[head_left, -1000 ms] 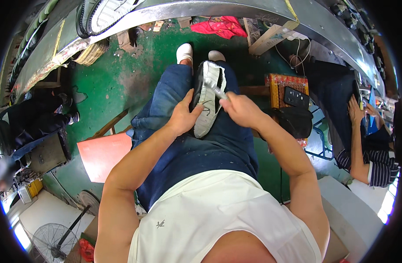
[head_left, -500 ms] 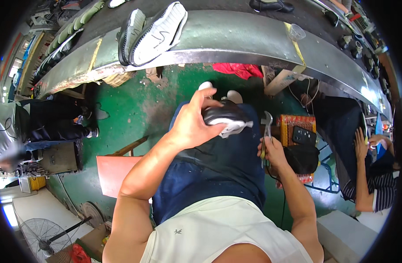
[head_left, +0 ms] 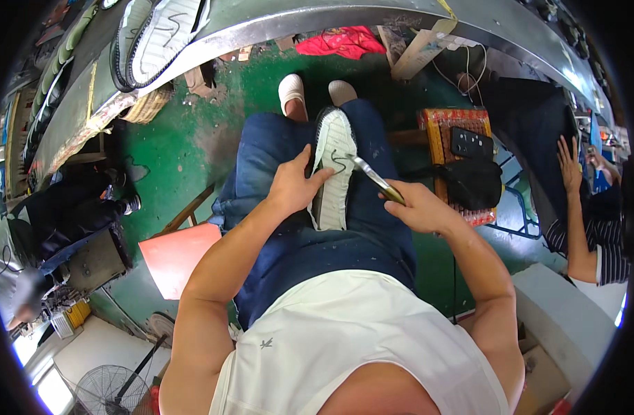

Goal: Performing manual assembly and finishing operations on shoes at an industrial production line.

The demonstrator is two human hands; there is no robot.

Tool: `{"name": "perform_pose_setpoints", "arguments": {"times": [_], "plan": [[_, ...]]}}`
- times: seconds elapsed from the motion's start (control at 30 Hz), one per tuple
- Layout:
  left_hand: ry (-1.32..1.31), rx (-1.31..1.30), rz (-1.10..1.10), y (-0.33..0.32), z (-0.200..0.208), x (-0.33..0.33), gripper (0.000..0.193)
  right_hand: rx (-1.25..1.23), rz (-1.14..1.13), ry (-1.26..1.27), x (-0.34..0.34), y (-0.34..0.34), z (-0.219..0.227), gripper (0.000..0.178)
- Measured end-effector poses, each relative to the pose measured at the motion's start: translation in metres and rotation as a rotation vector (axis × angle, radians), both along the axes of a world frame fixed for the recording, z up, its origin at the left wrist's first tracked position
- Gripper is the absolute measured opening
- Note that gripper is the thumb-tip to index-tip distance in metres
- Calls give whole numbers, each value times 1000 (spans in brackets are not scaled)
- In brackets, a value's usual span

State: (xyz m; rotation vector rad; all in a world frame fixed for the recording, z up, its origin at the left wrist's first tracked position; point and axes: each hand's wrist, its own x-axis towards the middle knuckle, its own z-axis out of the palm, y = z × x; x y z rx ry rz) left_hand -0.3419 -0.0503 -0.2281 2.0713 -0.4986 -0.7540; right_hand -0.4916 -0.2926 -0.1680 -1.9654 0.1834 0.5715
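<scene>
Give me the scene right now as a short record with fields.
left hand: beside the shoe, thumb on its white face
right hand: gripping the hammer by its handle
shoe: on the thighs, dark curved mark facing up
hammer contact: cannot tell
bench: more white-faced shoes at left
floor: red cloth below the bench

Shoe [head_left: 334, 190] on lap [head_left: 379, 235], between left hand [head_left: 292, 183] and hammer [head_left: 374, 178] in right hand [head_left: 420, 207]. Shoe pair [head_left: 161, 41] on tabletop [head_left: 282, 10], ahead left. Right of lap, phone [head_left: 470, 143] on mat [head_left: 455, 119]; fan [head_left: 113, 391] behind left.
</scene>
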Motion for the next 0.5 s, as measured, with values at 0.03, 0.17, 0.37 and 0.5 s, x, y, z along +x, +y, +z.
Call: {"name": "perform_pose_setpoints", "arguments": {"times": [0.03, 0.17, 0.37, 0.5], "plan": [[-229, 170, -6, 0, 6, -3, 50, -42, 71, 70, 7, 2, 6, 25], [-516, 201, -94, 5, -11, -7, 27, -112, 103, -183, 14, 6, -13, 28], [-606, 135, -61, -2, 0, -14, 24, -142, 399, 320, 69, 6, 36, 30], [-624, 152, -125, -10, 12, -20, 25, 296, 87, 598, 82, -8, 27, 28]]}}
